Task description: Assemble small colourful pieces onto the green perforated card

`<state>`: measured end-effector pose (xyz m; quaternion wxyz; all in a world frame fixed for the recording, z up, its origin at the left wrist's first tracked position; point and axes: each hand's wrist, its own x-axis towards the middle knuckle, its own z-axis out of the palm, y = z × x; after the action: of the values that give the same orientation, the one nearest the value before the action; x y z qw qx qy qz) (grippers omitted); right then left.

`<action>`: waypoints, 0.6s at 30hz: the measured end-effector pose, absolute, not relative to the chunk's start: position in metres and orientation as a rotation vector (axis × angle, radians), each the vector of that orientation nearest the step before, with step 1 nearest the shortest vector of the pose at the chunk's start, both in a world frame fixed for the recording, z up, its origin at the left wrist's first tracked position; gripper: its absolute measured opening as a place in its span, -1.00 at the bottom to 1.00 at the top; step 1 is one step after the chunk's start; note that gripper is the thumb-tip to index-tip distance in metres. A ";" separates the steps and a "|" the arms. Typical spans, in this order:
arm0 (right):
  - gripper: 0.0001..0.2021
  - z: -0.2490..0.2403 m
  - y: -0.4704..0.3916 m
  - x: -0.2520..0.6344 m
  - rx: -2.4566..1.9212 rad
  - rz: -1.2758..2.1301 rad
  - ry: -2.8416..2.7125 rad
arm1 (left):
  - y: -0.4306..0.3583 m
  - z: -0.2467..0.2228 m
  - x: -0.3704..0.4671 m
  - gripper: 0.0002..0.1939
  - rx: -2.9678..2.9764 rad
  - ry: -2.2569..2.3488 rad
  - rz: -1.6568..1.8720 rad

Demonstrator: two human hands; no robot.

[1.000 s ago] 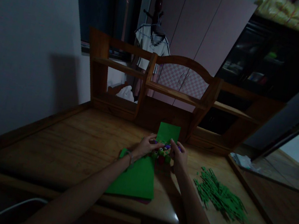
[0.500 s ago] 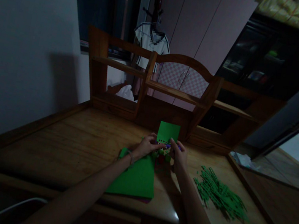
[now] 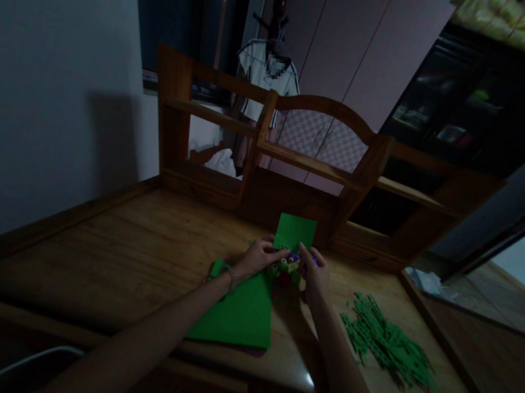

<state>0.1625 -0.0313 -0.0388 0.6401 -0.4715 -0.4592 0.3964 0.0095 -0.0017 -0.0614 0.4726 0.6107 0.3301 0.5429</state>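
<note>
Less of the dotted row along the lower edge of the sheet [image 3: 296,231] shows than half a second ago, and round white spots stand out more on the gadget [image 3: 284,268] below it. Going rightward, low and left of centre, the stack [image 3: 241,318] lies partly under our left forearm. Our left hand [image 3: 259,255] has its thumb across the gadget's left part, fingers curled: a narrow grip, though whether it also pinches the sheet we cannot tell. Sheet and gadget sit between our hands, below mid-frame. Our right hand [image 3: 315,275] closes round the gadget's purple end, thumb at the sheet's lower right corner. We would do well to keep the sheet flat and square to the gadget, pressing evenly. Lower right, the strips [image 3: 387,340] lie heaped, apart from our hands.
</note>
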 end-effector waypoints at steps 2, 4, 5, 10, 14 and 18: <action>-0.66 -0.038 -0.032 0.162 -1.076 0.904 -1.047 | 0.000 -0.061 0.010 -0.64 1.468 0.796 1.344; -0.66 -0.037 -0.032 0.161 -1.072 0.913 -1.063 | 0.001 -0.060 0.009 -0.65 1.439 0.791 1.358; -0.66 -0.036 -0.032 0.161 -1.071 0.920 -1.076 | 0.002 -0.059 0.009 -0.65 1.430 0.794 1.363; -0.66 -0.034 -0.034 0.159 -1.075 0.915 -1.095 | 0.003 -0.055 0.006 -0.68 1.419 0.798 1.370; -0.65 -0.033 -0.036 0.158 -1.073 0.898 -1.109 | 0.004 -0.053 0.005 -0.67 1.386 0.792 1.381; -0.64 -0.033 -0.036 0.159 -1.076 0.914 -1.116 | 0.003 -0.052 0.004 -0.63 1.353 0.816 1.359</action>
<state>0.1588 -0.0359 -0.0334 0.6220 -0.4682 -0.4856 0.3976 0.0045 0.0031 -0.0524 0.5044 0.5605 0.3380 0.5632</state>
